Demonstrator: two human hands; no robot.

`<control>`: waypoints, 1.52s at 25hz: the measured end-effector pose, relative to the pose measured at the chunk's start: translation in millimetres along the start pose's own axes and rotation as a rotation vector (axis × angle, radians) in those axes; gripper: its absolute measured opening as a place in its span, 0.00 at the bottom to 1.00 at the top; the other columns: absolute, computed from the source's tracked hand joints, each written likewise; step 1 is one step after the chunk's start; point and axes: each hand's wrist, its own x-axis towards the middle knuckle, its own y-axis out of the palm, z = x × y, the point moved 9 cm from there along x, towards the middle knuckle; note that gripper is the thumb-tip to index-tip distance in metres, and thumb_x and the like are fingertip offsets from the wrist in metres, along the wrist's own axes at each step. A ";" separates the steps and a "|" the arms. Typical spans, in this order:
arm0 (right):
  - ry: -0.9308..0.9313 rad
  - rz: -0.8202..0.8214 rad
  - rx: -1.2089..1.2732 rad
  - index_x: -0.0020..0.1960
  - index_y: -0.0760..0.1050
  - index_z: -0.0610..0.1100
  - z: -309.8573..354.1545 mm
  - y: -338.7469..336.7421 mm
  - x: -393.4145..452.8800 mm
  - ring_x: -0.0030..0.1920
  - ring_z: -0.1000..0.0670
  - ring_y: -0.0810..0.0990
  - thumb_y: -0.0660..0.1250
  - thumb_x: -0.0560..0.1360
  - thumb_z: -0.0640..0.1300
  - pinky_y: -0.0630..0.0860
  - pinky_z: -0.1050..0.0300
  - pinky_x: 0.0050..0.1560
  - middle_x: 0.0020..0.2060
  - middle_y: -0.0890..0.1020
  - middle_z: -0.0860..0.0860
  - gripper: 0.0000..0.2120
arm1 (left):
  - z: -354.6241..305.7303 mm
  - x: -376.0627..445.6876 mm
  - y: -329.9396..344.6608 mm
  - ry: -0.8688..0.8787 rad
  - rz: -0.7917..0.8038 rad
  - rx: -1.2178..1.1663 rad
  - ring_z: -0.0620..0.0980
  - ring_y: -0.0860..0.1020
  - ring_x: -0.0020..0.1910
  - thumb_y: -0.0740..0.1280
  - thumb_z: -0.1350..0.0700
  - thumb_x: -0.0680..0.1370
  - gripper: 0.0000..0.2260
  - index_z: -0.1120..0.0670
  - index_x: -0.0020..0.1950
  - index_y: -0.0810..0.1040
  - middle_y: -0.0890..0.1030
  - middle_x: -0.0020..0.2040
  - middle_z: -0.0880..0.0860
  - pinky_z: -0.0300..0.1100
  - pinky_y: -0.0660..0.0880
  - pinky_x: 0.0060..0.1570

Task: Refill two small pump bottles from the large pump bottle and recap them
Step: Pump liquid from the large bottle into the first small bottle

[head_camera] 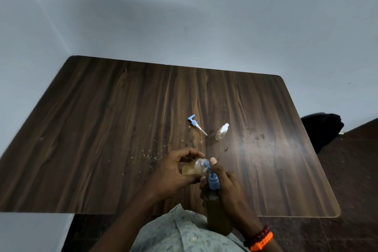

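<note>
Left hand (173, 170) grip wraps tilted small bottle (194, 168); right hand (227, 186) grip clasps large pump bottle (216, 206), thumb on pump. Risk: nozzle slips off mouth, liquid spills onto counter (102, 129).

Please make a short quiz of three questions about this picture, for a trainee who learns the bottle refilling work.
1. True or false: the loose blue pump lies on the table, apart from any bottle.
2. Which hand holds the open small bottle? A: left hand. B: right hand. C: neither.
3. Fill in: the nozzle of the large pump bottle points into the small bottle's ____.

Key:
1. True. The pump lies to the left of the second small bottle, which has a white top on it.
2. A. The right hand grips the large bottle, with a fingertip on its pump head.
3. Mouth (opening).
</note>
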 end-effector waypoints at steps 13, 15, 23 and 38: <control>-0.023 0.052 0.077 0.48 0.81 0.38 3.4 1.2 3.5 0.41 0.40 0.84 0.60 0.75 0.65 0.81 0.48 0.46 0.42 0.85 0.37 0.29 | 3.0 2.9 2.7 -0.007 0.010 -0.017 0.46 0.84 0.60 0.83 0.58 0.72 0.19 0.49 0.61 0.84 0.87 0.57 0.45 0.52 0.83 0.62; 0.030 0.062 0.107 0.58 0.76 0.35 -4.1 1.4 2.2 0.47 0.36 0.83 0.61 0.72 0.62 0.81 0.46 0.47 0.49 0.83 0.35 0.32 | 4.2 0.9 6.5 -0.015 0.029 -0.012 0.43 0.84 0.59 0.82 0.57 0.72 0.19 0.46 0.60 0.84 0.87 0.56 0.44 0.48 0.84 0.60; -0.031 0.117 0.109 0.45 0.80 0.29 13.0 8.6 4.9 0.36 0.41 0.79 0.59 0.75 0.70 0.77 0.48 0.44 0.38 0.81 0.29 0.40 | 9.7 4.4 2.4 -0.035 -0.006 -0.012 0.45 0.84 0.59 0.83 0.58 0.71 0.20 0.49 0.61 0.84 0.87 0.57 0.46 0.50 0.83 0.62; 0.028 0.170 0.150 0.52 0.81 0.40 -3.7 14.1 11.2 0.32 0.56 0.83 0.56 0.81 0.57 0.80 0.63 0.35 0.36 0.85 0.50 0.23 | 22.6 1.9 4.1 -0.046 -0.025 -0.027 0.47 0.85 0.59 0.84 0.60 0.70 0.20 0.49 0.59 0.85 0.87 0.56 0.46 0.52 0.83 0.61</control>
